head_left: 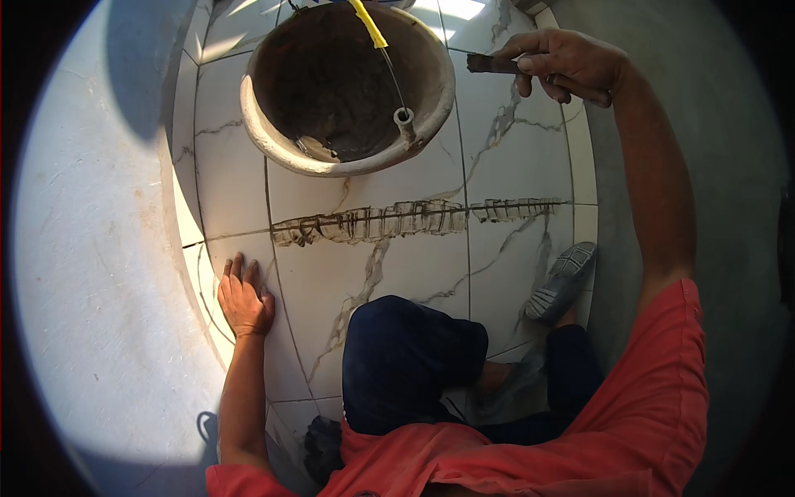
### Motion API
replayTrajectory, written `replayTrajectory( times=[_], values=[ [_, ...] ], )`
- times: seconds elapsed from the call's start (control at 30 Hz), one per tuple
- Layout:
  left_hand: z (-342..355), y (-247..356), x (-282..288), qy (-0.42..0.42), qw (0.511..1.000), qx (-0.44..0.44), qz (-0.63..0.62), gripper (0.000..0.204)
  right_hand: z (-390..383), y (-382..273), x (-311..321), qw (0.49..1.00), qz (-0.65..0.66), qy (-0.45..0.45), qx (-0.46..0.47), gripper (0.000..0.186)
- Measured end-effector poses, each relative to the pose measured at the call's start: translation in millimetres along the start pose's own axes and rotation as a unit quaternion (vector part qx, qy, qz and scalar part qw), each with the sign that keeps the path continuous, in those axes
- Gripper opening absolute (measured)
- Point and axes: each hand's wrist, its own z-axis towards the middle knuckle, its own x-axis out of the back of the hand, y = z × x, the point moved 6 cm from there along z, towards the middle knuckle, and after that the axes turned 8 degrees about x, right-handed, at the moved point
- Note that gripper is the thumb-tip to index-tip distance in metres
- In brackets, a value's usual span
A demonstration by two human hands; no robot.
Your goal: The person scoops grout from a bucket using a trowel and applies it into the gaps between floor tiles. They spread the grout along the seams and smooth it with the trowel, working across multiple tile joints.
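Observation:
My right hand (571,65) is raised to the right of the bucket, its fingers closed on a small flat scraper-like tool (494,64). The tool's tip is dark and coated; its exact kind is hard to make out. My left hand (247,296) lies flat on the white, grey-veined tile floor (319,290), fingers spread, close to the left wall. Ahead stands a round bucket (263,137) with dark grey paste (331,99) inside. A grey grout smear (373,221) with many cross strokes runs along the tile joint between the bucket and my knees.
A wire handle with a yellow sleeve (369,25) crosses the bucket's opening. Walls stand close on the left (99,248) and right (729,248), with pale skirting tiles at their feet. My bent knee (406,348) and a grey shoe (563,282) rest near the smeared joint.

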Motion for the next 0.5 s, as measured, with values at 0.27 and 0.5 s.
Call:
replayTrajectory(
  times=[0.27,0.5],
  values=[
    [-4,-16,-15,0.028,0.998,-0.025,0.045,0.067,-182,201,-48,0.974,0.121,0.158,-0.105,0.037],
    [2,-33,-46,-0.006,0.985,0.005,-0.173,0.083,-222,406,-154,0.886,-0.118,0.36,-0.267,0.042]
  ],
)
